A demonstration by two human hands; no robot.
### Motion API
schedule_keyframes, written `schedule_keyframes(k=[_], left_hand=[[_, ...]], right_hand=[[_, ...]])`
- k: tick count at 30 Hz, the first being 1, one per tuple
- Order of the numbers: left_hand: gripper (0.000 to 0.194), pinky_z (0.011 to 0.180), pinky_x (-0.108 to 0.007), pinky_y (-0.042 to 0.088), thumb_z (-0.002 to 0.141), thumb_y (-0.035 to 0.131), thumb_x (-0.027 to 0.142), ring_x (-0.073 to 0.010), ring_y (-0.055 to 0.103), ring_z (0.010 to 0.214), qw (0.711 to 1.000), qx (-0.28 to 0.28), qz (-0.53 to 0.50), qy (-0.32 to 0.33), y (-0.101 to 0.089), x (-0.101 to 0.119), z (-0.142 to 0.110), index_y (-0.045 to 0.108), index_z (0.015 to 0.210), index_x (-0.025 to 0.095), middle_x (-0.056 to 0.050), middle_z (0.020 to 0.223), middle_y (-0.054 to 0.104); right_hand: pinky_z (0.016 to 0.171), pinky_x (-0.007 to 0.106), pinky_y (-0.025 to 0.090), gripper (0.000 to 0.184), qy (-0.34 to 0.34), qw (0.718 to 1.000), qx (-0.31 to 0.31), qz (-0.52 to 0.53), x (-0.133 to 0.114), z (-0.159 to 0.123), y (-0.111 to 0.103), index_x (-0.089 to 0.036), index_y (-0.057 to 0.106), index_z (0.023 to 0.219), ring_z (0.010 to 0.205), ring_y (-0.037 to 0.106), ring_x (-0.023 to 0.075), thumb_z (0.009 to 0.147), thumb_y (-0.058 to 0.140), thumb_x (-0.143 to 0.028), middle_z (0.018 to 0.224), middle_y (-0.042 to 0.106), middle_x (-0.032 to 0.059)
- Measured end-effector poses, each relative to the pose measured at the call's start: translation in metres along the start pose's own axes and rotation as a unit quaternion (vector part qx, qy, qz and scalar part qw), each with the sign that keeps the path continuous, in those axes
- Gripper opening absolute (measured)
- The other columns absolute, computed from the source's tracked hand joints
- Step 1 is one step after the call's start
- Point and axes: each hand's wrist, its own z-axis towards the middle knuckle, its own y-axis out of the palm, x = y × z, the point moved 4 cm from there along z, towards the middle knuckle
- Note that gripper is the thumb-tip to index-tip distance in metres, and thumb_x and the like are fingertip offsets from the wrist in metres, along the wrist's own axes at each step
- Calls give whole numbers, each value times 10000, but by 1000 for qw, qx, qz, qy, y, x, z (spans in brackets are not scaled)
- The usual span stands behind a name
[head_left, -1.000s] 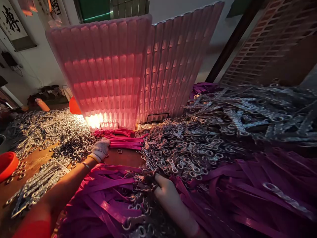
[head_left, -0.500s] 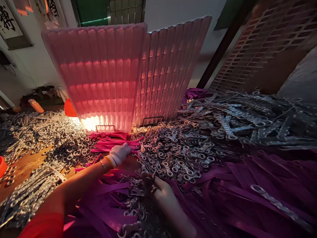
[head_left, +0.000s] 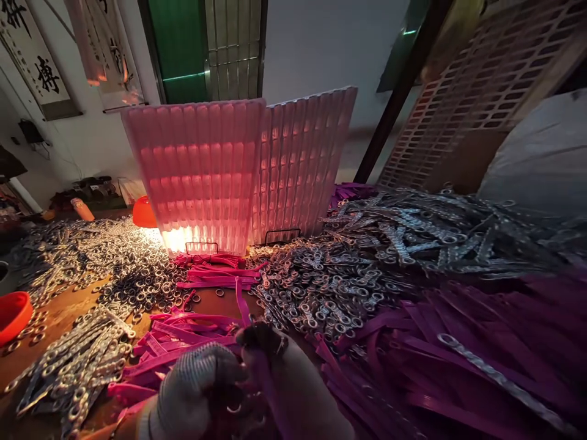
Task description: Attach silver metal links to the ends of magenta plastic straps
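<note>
My left hand (head_left: 195,382), in a pale knitted glove, is low in the middle with its fingers curled in. What they hold is in shadow. Touching it or very close, my right hand (head_left: 298,379) is closed on a magenta strap (head_left: 242,299). One end of the strap sticks up above the fingers; another length runs down between the hands. The right fingertips look dark, and small metal rings (head_left: 233,406) show dimly below. Just left lies a pile of magenta straps (head_left: 172,333). A smaller strap stack (head_left: 220,278) sits ahead.
Metal ring-ended links (head_left: 330,275) are heaped ahead and right, with loose rings (head_left: 137,275) to the left. Purple straps (head_left: 458,360) cover the right side. Ridged translucent panels (head_left: 202,177) stand behind, beside a red lamp (head_left: 144,212). A red bowl (head_left: 13,315) is at the left edge.
My left hand moved right along the strap stack, then back toward me beside the right hand. A magenta strap now shows in the right hand. The view has tilted up.
</note>
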Motion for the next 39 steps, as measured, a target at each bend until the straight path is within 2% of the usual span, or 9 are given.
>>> schedule_keyframes(k=[2,5,10,16,20,22,26,33,39], left_hand=[[263,496,-232,417,851,629,371,-123,536,556,973,109,-170,-116,-9,-13,-8,720,1050,226,-93,864,693],[390,361,-178,202,847,619,425,-34,274,380,918,135,-317,-198,-10,-23,-10,654,1174,215,-56,743,663],[270,338,-161,137,784,702,355,-31,187,336,874,185,-414,-174,-20,-25,-4,669,972,165,83,399,349],[297,321,-156,135,802,652,222,13,189,331,835,146,-505,-164,-25,-16,-9,635,1085,132,-15,688,633],[392,315,-165,160,841,614,289,-4,242,320,866,136,-465,-123,-23,0,-17,588,1197,126,-7,682,629],[414,314,-167,165,857,600,340,-18,262,309,893,91,-425,-111,-16,10,-22,571,1209,123,8,621,607],[306,329,-159,172,860,598,395,-21,250,284,914,4,-391,-108,1,21,-31,606,997,121,59,454,482],[258,329,-175,179,814,588,376,-41,301,311,956,10,-263,-127,-2,0,-40,610,731,132,26,443,469],[378,339,-182,181,830,537,460,-49,331,347,975,-41,-184,-119,-3,8,-46,579,651,130,13,454,449]], right_hand=[[496,269,439,279,57,995,-2,81,-10,-11,4,-201,690,802,521,501,143,840,551,-439,601,580,1],[528,252,408,320,99,988,-88,85,-18,-29,21,-169,682,717,543,489,132,782,637,-479,581,559,-6],[652,262,449,311,33,991,-97,-87,2,-53,42,-170,711,798,759,560,200,781,653,-476,711,636,16],[729,285,482,267,-35,980,-93,-174,23,-66,52,-175,726,871,817,598,215,867,561,-385,799,669,37],[879,329,471,273,-190,954,-31,-230,-11,-65,41,-200,696,1078,1017,590,232,848,551,-233,1102,662,89],[858,328,472,295,-226,934,-12,-275,-29,-60,34,-215,690,1085,994,594,223,844,524,-175,1082,668,83],[654,280,434,251,-204,899,-18,-388,-46,-49,31,-194,688,818,731,570,181,795,467,-78,794,663,45],[710,291,384,312,-184,780,-36,-597,-53,-48,45,-162,659,828,823,568,198,676,444,5,900,667,89],[649,328,309,237,-152,663,-106,-725,-62,-56,53,-155,666,807,781,573,222,782,465,-32,882,668,127]])
